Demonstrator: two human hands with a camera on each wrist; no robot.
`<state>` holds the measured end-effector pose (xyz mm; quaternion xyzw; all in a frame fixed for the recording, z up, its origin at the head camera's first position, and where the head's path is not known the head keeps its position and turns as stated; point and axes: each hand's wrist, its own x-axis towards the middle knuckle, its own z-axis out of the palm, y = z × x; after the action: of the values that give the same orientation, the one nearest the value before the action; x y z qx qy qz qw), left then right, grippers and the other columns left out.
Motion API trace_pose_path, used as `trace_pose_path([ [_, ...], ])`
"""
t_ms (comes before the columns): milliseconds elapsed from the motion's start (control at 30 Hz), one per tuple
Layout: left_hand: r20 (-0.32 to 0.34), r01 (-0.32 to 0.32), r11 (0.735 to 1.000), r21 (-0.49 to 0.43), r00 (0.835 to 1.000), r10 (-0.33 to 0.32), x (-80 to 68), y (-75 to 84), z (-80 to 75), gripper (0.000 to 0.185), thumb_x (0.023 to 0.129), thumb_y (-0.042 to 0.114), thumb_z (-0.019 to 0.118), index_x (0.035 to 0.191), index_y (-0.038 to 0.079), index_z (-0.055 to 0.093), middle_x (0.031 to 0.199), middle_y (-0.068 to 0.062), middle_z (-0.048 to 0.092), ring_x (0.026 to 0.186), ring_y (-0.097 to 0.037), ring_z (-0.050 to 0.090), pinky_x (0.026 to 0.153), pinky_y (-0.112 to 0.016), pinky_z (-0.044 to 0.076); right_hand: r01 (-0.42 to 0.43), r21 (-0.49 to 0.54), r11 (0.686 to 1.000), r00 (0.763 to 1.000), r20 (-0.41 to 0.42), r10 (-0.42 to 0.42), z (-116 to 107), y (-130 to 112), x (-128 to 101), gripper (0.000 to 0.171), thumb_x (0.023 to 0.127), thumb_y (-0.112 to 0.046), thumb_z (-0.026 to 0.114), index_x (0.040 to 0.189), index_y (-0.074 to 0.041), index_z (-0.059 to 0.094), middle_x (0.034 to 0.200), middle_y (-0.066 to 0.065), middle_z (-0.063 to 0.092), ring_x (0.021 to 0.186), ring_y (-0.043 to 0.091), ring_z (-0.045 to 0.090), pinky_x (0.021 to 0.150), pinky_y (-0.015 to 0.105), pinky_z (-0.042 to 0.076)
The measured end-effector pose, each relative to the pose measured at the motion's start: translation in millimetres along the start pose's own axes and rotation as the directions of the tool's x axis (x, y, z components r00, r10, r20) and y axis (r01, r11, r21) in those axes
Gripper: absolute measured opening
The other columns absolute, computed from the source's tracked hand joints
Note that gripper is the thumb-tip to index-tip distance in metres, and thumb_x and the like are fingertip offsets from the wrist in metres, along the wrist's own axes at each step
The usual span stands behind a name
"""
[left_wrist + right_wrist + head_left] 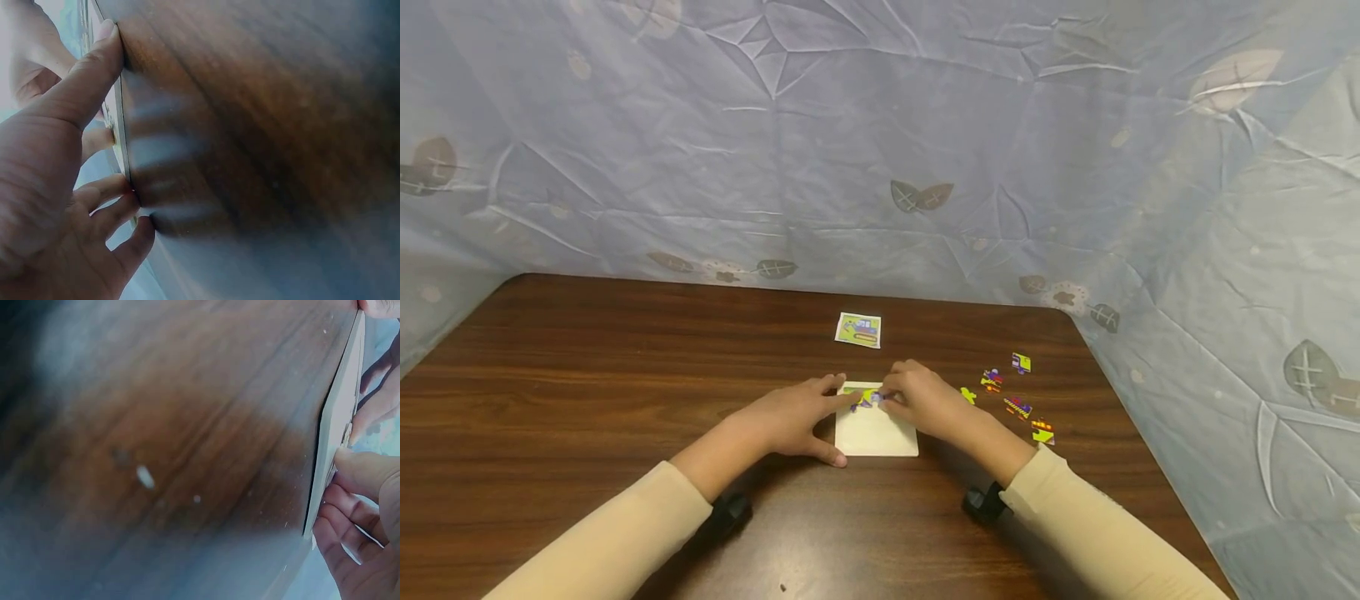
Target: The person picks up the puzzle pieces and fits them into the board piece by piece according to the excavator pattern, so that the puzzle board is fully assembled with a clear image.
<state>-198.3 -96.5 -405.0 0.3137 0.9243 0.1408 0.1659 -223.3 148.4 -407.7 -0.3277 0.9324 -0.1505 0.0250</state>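
White board (876,433) sits mid-table (587,367). My left hand (790,421) rests on its nine o'clock edge, fingers straight. My right hand (925,400) pinches a piece (868,398) at twelve. I can read no writing.

- A dark brown table (587,375) with a streaked wood grain.
- A plain white puzzle board (877,433), with a patch of yellow, green and purple pieces (868,397) along its far edge.
- Loose pieces (1018,407) in yellow, purple, red and green.
- A small card (858,329) printed with a blue and yellow vehicle on green, bordered in white.
- A pale blue-grey sheet (880,150) scattered with a grey-brown leaf pattern.
- Cream sleeves (617,533) and black wrist mounts (985,502).
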Motion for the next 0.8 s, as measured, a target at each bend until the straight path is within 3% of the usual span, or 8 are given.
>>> trace_pose_path([
  [500,0.041,0.034,0.993,0.115,0.998,-0.039,4.7,6.0,-9.4,0.097,0.083,0.068,0.076,0.164,0.031,0.037,0.171,-0.018,0.032,0.153,-0.043,0.041,0.108,-0.065,0.051,-0.012,0.029,1.000,1.000,-0.010,0.013,1.4,3.0,-0.3,0.009,0.095,-0.012,0.077,0.101,-0.006,0.079,0.098,0.005,0.072,0.090,0.017,0.062,0.079,0.029,0.056],
  [800,0.031,0.032,0.998,0.058,0.999,-0.034,2.9,3.2,-8.1,0.101,0.082,0.066,0.078,0.164,0.025,0.037,0.172,-0.017,0.030,0.156,-0.046,0.034,0.116,-0.070,0.040,-0.043,0.049,0.998,0.999,-0.014,0.043,4.0,1.7,0.8,0.009,0.094,-0.012,0.077,0.100,-0.006,0.079,0.099,0.004,0.072,0.091,0.016,0.059,0.079,0.028,0.054],
])
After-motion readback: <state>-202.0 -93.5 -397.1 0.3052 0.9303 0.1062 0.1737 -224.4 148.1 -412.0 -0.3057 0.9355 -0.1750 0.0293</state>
